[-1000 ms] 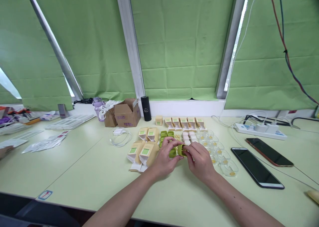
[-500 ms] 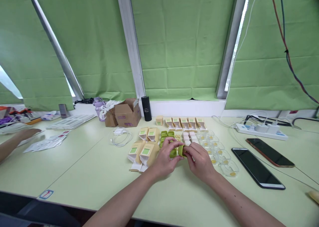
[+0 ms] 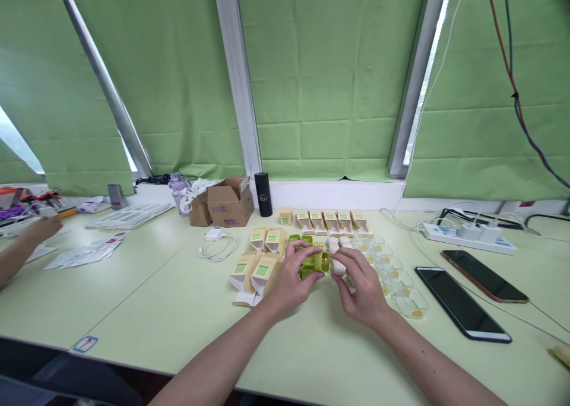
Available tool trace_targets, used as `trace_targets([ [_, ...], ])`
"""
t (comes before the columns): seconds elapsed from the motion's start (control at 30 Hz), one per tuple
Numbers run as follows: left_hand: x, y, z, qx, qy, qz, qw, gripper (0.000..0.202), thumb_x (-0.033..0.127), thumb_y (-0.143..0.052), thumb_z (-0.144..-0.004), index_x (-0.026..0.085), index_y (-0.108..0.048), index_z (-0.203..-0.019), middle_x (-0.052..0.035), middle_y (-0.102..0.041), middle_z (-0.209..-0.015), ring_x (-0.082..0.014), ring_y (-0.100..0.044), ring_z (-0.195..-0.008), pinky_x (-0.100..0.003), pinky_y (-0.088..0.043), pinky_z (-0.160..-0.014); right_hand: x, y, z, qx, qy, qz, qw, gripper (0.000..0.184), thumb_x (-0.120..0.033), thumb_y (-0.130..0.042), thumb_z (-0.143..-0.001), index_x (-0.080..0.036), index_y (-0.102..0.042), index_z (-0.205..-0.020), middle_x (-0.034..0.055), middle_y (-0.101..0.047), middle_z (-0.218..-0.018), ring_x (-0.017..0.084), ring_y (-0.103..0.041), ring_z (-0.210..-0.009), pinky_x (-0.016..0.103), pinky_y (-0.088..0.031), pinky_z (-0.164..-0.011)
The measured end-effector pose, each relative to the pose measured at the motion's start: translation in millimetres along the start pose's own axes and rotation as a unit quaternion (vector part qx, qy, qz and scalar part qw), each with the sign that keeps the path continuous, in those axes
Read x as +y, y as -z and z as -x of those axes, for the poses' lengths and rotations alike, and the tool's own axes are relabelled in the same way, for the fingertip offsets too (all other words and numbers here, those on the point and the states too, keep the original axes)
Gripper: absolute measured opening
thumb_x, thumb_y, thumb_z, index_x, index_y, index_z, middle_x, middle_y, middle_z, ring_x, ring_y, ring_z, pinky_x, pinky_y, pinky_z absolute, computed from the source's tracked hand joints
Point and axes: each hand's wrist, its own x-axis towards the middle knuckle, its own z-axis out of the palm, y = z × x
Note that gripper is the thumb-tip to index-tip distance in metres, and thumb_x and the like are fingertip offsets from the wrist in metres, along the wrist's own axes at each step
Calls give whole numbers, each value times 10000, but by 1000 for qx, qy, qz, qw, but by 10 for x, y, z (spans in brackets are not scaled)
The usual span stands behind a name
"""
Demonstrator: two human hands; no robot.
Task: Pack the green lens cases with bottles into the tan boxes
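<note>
My left hand [image 3: 291,278] is closed on a small green plastic holder [image 3: 315,263], lifted a little above the table. My right hand [image 3: 361,284] pinches a pale pink round piece [image 3: 339,267] right beside the holder's right end. Under and behind the hands lie more green holders [image 3: 299,239], pale pink pieces [image 3: 338,241] and clear plastic cups with yellow dots [image 3: 394,269]. Tan cartons with green labels [image 3: 256,270] lie left of my left hand, some with open flaps. A row of smaller cartons [image 3: 330,221] stands further back.
Two phones [image 3: 463,302] lie at the right, near a power strip [image 3: 467,235] with cables. A brown cardboard box [image 3: 229,204], a black cylinder [image 3: 263,194] and a white cable [image 3: 216,246] sit at the back. Another person's hand [image 3: 40,228] works at the far left among paper packets [image 3: 84,253].
Both my hands have lifted slightly with the green holder; my right hand now holds a pink piece against its end. The other person's hand at the left has drawn back.
</note>
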Motion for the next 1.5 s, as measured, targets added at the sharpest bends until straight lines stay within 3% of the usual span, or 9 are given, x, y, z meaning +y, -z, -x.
trace_targets([
  [0.13,-8,-23,16,-5,-19,-7,1000,462,183,-805,-896,343,-719,-1320,-83,-514,-1312,-300,-506,-1362,-544,-485,-1202,3,-30,12,-25,-4,4,1000,594,-119,-570,-974,-260,-487,-1545,158,-663,-1417,349,-633,-1355,569,-611,-1053],
  [0.4,28,-33,16,11,-22,9,1000,506,280,-855,-877,325,-670,-1346,-84,-516,-1325,-306,-537,-1367,-517,-513,-1177,21,-67,28,-23,-35,-26,999,589,-135,-574,-979,-278,-476,-1541,141,-713,-1363,331,-707,-1244,538,-644,-996],
  [0.5,46,-18,-9,17,-36,2,999,323,306,-742,-965,270,-673,-1278,-98,-583,-1233,-309,-545,-1345,-517,-520,-1151,52,-81,54,-13,-60,-28,998,560,-138,-574,-982,-279,-503,-1520,139,-706,-1371,329,-710,-1241,541,-642,-1004],
  [0.67,12,-33,-39,24,7,-12,1000,110,308,-639,-1011,221,-698,-1043,-80,-573,-1095,-270,-604,-1164,-449,-561,-1023,78,-101,80,1,-61,-26,998,515,-134,-571,-983,-277,-547,-1477,122,-717,-1360,332,-671,-1327,565,-615,-1075],
  [0.87,-41,-83,-27,-4,32,6,999,130,323,-648,-1009,206,-704,-988,-59,-540,-1087,-224,-619,-1032,-412,-551,-995,67,-116,83,0,-54,-29,998,510,-127,-582,-976,-276,-554,-1463,118,-731,-1349,323,-687,-1304,555,-624,-1067],
  [1.5,-36,-97,-35,-8,51,15,999,133,302,-624,-1010,206,-683,-939,-55,-534,-1074,-215,-589,-1019,-363,-506,-951,79,-126,93,-18,-46,-38,998,527,-99,-577,-950,-279,-557,-1445,111,-725,-1366,314,-682,-1314,541,-615,-1086],
])
